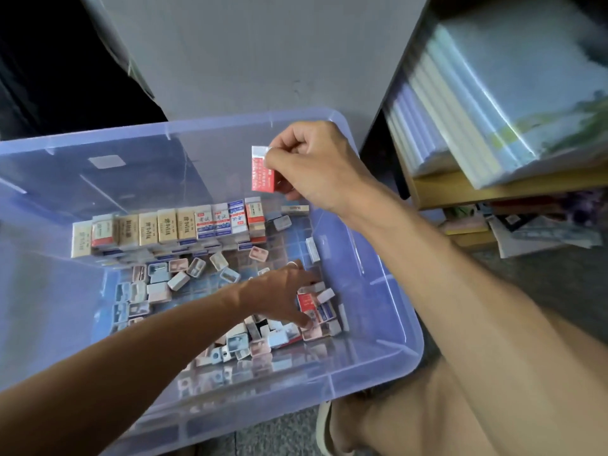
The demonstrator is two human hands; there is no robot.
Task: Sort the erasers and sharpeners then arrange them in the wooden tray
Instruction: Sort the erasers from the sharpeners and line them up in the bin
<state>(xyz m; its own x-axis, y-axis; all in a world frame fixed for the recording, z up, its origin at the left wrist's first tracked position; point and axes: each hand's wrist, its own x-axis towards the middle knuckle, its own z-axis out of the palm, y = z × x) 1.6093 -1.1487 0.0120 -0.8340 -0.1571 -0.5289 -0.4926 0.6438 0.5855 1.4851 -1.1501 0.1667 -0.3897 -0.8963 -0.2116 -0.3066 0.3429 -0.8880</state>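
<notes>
- Floor (pixel 279 432) under you is grey and speckled; a clear plastic bin (pixel 388 324) sits on it, a wooden shelf (pixel 460 189) of wrapped paper stacks to your right.
- Erasers (pixel 171 227) stand in a row along the bin's far side, sharpeners (pixel 179 279) lie loose before them.
- Your right hand (pixel 316 166) pinches a red eraser (pixel 262 172) above the bin; its print is too small to read.
- Your left hand (pixel 283 291) reaches into the loose pile, fingers spread, touching pieces; whether it grasps any, you cannot tell.

One head-worn view, looking steeply down from close above.

The wide lens faces forward and down into a clear bin (pixel 378 291) filling the frame's centre and left; both forearms enter from the bottom edge, a shelf (pixel 460 189) sits upper right, grey floor (pixel 263 54) along the top.
</notes>
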